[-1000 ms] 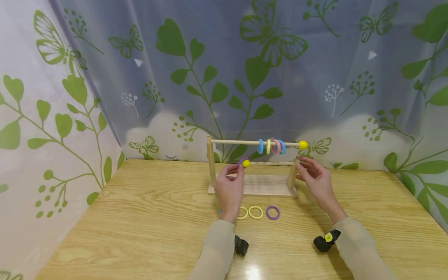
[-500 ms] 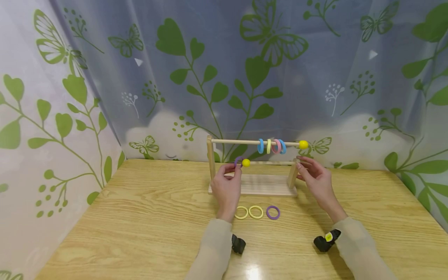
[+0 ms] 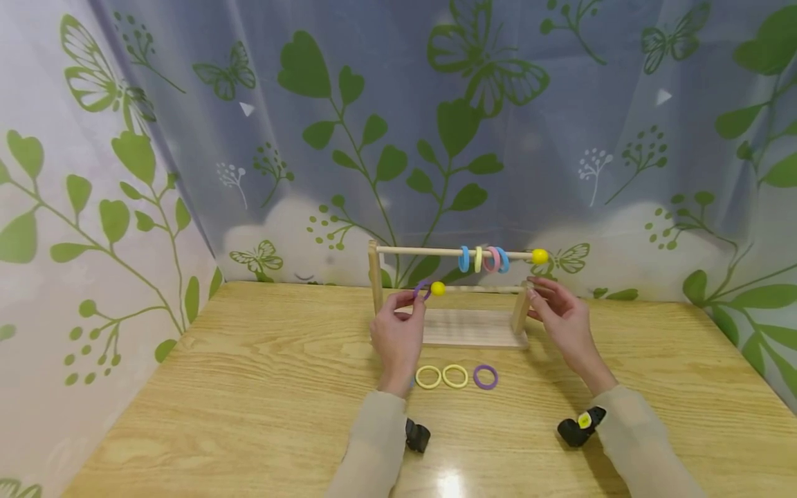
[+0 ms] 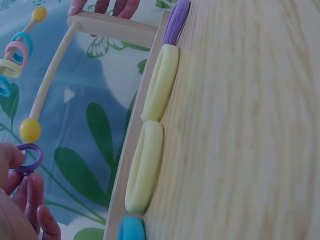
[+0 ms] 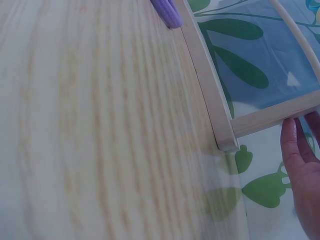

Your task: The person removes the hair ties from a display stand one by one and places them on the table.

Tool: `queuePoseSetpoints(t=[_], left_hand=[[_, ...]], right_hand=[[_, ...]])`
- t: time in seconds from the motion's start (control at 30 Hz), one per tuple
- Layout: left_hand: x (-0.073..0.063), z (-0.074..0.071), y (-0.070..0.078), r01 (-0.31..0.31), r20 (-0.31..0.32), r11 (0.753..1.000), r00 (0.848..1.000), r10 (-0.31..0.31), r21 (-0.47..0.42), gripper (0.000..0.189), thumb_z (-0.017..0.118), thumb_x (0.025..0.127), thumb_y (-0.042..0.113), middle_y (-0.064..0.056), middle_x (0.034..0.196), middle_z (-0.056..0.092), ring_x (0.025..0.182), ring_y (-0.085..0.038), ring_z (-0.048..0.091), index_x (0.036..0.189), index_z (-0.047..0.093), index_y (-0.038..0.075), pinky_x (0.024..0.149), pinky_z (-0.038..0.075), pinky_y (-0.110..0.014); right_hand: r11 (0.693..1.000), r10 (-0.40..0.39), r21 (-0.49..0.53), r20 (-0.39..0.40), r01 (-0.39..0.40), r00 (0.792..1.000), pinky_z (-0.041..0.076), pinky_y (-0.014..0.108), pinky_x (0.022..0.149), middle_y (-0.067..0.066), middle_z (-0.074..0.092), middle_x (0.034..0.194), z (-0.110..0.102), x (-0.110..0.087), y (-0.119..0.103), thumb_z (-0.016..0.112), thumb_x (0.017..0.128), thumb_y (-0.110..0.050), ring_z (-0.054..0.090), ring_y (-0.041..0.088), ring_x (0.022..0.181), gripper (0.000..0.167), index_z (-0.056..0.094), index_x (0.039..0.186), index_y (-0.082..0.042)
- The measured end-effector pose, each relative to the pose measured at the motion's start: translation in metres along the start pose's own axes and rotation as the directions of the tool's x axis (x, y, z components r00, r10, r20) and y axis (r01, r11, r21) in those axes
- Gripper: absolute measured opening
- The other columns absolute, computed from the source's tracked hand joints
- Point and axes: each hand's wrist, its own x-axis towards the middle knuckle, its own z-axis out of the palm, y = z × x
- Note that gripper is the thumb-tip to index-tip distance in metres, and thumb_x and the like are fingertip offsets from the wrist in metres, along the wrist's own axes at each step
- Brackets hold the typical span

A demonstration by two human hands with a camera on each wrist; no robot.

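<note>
My left hand [image 3: 398, 337] pinches a purple ring [image 4: 32, 158] between thumb and fingers. That ring is just left of the yellow ball [image 3: 438, 288] at the free end of the lower rod [image 3: 482, 289], and off the rod. At the other end, my right hand [image 3: 563, 318] has its fingers and thumb on the short post [image 3: 521, 309] of the wooden stand [image 5: 272, 117]. On the upper rod [image 3: 423, 252] hang a blue ring [image 3: 463, 259], a yellow ring [image 3: 478, 259], a pink ring [image 3: 492, 260] and another blue ring.
In front of the stand's base [image 3: 476, 328] two yellow rings [image 3: 455, 366] and a purple ring [image 3: 486, 366] lie in a row on the table [image 3: 261, 387]. A blue ring [image 4: 131, 228] is mostly behind my left wrist. A patterned curtain hangs behind.
My left hand has moved leftward with the purple ring, from around the yellow ball's side to a little apart from it. My right hand has stayed on the post.
</note>
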Motion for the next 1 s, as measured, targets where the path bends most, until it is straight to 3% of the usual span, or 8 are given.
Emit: queuePoseSetpoints(t=[0.33,0.57,0.8,1.0], left_hand=[[0.007,-0.012,-0.003,-0.101,0.003,0.994,0.995,0.101,0.029,0.01,0.078,0.088,0.023,0.002,0.086,0.079,0.059,-0.012,0.067,0.095,0.078,0.016,0.057,0.05,-0.025],[0.01,-0.021,-0.005,-0.134,0.079,0.991,0.988,0.134,-0.006,0.013,0.077,0.088,0.022,-0.001,0.086,0.079,0.062,-0.011,0.066,0.1,0.078,0.016,0.061,0.052,-0.023],[0.009,-0.025,-0.006,-0.183,0.161,0.981,0.969,0.19,-0.055,0.015,0.078,0.087,0.018,-0.002,0.086,0.079,0.063,-0.011,0.066,0.102,0.078,0.015,0.061,0.052,-0.021],[0.009,-0.023,-0.006,-0.189,0.188,0.978,0.961,0.203,-0.091,0.015,0.078,0.087,0.015,-0.003,0.086,0.079,0.063,-0.011,0.067,0.102,0.078,0.014,0.061,0.052,-0.02]], right_hand=[[1.0,0.013,-0.017,-0.004,-0.013,1.0,0.059,0.018,0.079,-0.018,0.07,0.115,-0.001,0.001,0.0,0.061,0.103,-0.014,0.067,-0.002,0.103,0.041,0.055,0.138,0.007],[1.0,0.014,-0.026,0.003,-0.014,1.0,0.059,0.018,0.079,-0.019,0.07,0.115,0.0,0.0,-0.001,0.061,0.103,-0.014,0.067,-0.003,0.104,0.043,0.054,0.139,0.009],[0.998,0.051,-0.043,0.006,-0.051,0.999,0.059,0.018,0.079,-0.021,0.069,0.115,0.001,0.001,-0.003,0.061,0.103,-0.017,0.067,-0.004,0.104,0.045,0.053,0.141,0.007],[0.997,0.052,-0.053,0.01,-0.051,0.999,0.059,0.018,0.079,-0.022,0.069,0.114,0.0,0.001,-0.003,0.06,0.103,-0.017,0.067,-0.004,0.103,0.045,0.053,0.141,0.007]])
